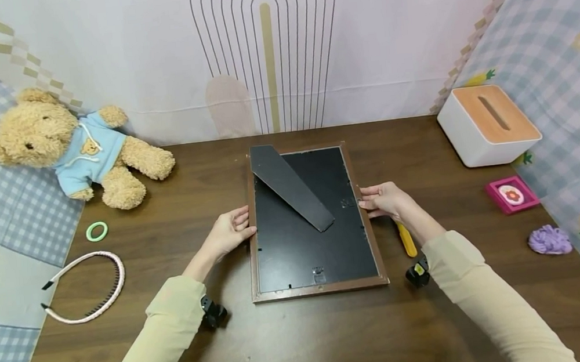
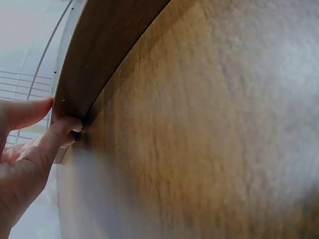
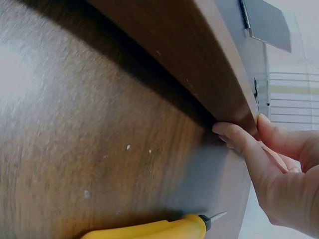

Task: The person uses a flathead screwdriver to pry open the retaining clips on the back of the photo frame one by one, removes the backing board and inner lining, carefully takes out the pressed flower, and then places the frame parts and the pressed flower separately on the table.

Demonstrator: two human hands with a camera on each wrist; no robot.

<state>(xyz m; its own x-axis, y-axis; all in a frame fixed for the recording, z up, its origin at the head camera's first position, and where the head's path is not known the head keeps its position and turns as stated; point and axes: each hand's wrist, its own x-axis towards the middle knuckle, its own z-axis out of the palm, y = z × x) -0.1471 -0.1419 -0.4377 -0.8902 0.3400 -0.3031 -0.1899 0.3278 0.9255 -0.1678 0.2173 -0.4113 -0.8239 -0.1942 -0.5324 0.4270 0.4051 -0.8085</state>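
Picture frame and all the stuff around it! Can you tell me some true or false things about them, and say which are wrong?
1. The picture frame shows its black back. True.
2. The teddy bear wears a red top. False: its top is light blue.
3. In the head view, the yellow-handled tool lies right of the picture frame. True.
4. The left grip holds the headband. False: it holds the picture frame's side.

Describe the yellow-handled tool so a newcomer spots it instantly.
On the brown table, find the picture frame, back side up. Just right of it, partly hidden by the right hand, lies the tool. Its yellow handle and thin metal tip set it apart from the pink box and purple scrunchie.
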